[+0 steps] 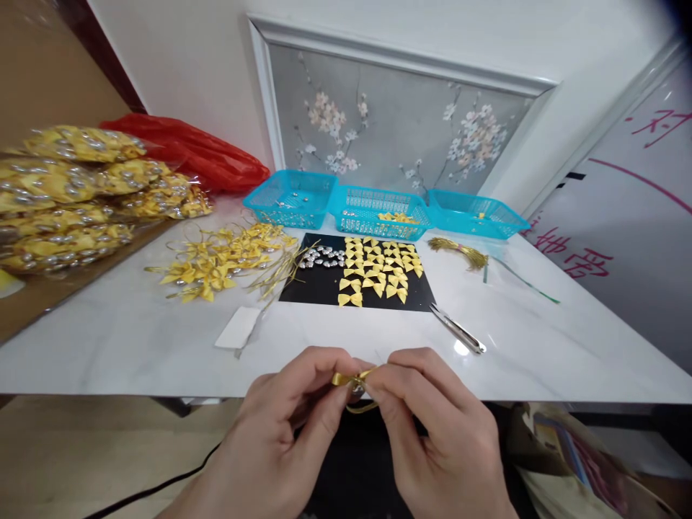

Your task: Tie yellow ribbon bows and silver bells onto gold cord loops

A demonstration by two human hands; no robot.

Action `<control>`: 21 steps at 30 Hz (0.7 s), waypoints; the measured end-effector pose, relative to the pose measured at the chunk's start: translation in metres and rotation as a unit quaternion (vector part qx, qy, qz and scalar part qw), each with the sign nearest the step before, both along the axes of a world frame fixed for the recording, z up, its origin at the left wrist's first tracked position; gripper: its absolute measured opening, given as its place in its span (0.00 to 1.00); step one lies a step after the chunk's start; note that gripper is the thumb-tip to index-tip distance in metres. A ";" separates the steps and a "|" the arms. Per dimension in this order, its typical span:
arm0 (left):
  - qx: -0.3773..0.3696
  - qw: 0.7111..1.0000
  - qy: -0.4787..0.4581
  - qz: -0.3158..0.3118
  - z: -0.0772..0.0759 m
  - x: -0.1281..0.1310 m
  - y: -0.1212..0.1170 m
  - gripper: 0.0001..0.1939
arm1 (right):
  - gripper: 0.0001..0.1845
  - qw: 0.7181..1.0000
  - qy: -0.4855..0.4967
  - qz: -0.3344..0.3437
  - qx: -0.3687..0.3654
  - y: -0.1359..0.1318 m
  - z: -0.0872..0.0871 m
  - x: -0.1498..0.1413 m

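My left hand (pixel 295 425) and my right hand (pixel 432 425) meet at the table's front edge, fingertips pinched on one small yellow ribbon bow (pixel 340 378). A silvery bead (pixel 357 388) shows between the fingertips, and a gold cord (pixel 362 409) loops below it. My fingers cover most of the bow. Beyond the hands, rows of yellow bows (pixel 373 270) lie on a black mat (pixel 311 288), beside a cluster of silver beads (pixel 323 256). Several gold cords (pixel 275 270) lie across the mat's left edge.
Finished-looking bow pieces (pixel 216 263) are heaped at left, near filled plastic bags (pixel 81 187) and a red bag (pixel 189 148). Blue baskets (pixel 292 198) line the wall. Metal snips (pixel 458 329), a gold cord bundle (pixel 457 252) and a white card (pixel 238 328) lie on the table.
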State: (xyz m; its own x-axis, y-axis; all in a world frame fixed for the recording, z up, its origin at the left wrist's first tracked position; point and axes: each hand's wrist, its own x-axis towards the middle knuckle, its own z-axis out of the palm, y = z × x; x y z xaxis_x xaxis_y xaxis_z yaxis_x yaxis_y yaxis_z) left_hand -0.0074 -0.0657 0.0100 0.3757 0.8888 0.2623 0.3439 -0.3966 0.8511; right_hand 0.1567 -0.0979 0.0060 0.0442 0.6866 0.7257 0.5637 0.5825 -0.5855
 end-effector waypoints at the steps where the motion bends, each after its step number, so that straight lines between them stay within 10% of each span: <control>1: 0.000 1.000 -0.002 0.000 0.001 0.000 0.000 0.09 | 0.11 1.000 -0.006 -0.001 0.000 0.000 0.001 0.000; 21: -0.006 0.999 -0.043 -0.032 0.004 0.001 0.002 0.11 | 0.10 0.997 -0.005 0.010 -0.080 -0.005 0.001 0.003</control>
